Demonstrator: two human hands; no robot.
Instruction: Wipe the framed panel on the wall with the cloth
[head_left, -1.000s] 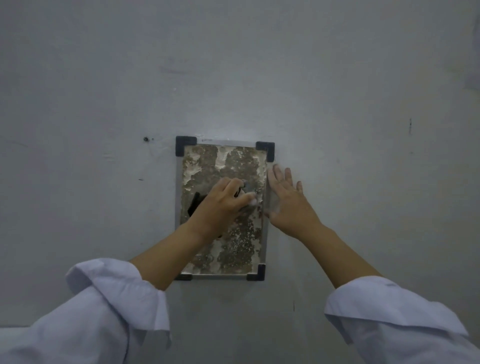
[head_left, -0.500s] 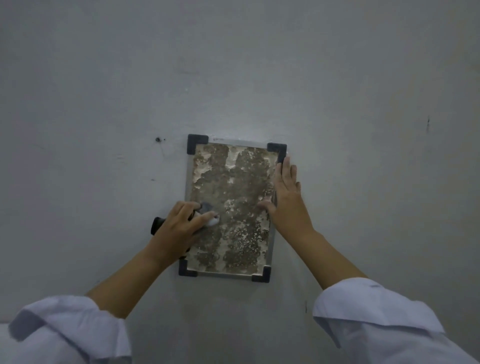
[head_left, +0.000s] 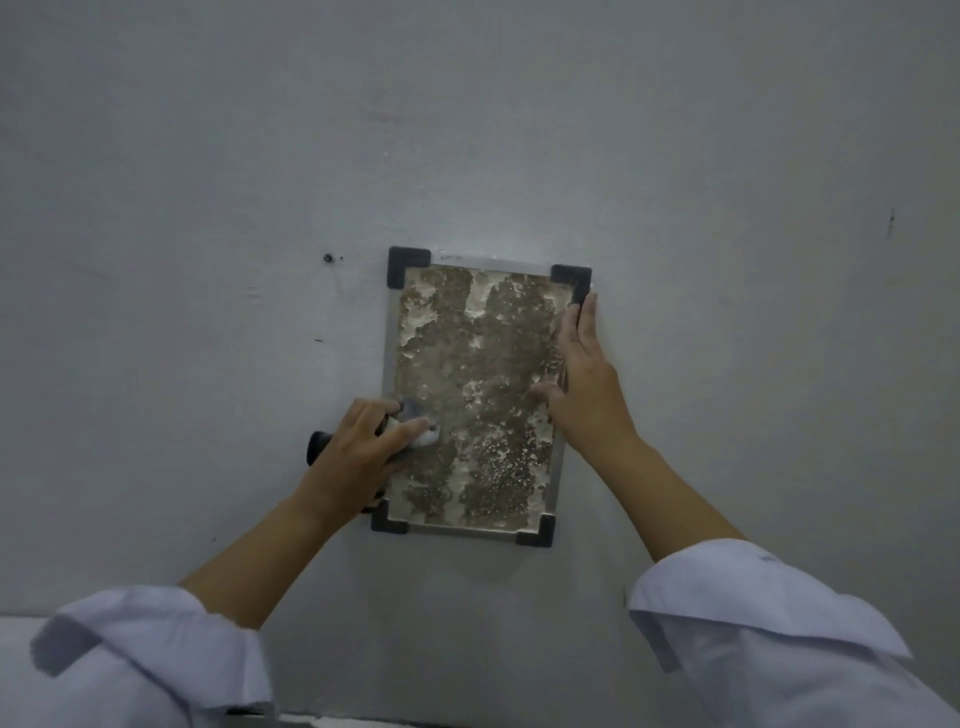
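A rectangular framed panel (head_left: 470, 400) with a thin silver frame, dark plastic corner pieces and a mottled brown-and-white surface hangs on the grey painted wall (head_left: 208, 208), a little below the middle of the view.

The left hand (head_left: 363, 447) is at the panel's left edge, in its lower half. Its fingers are curled – the grip is closed around a small whitish-grey cloth (head_left: 423, 434), which it presses on the panel surface just inside the frame. A dark object (head_left: 318, 446) sticks out from behind this hand, on the wall side; what it is, I cannot tell.

The right hand (head_left: 584, 384) lies flat on the panel's right edge, with straight fingers pointing up toward the upper right corner piece – its grip is open and holds nothing, it only presses the frame. Both arms wear white sleeves (head_left: 753, 639), pushed up from the wrists.
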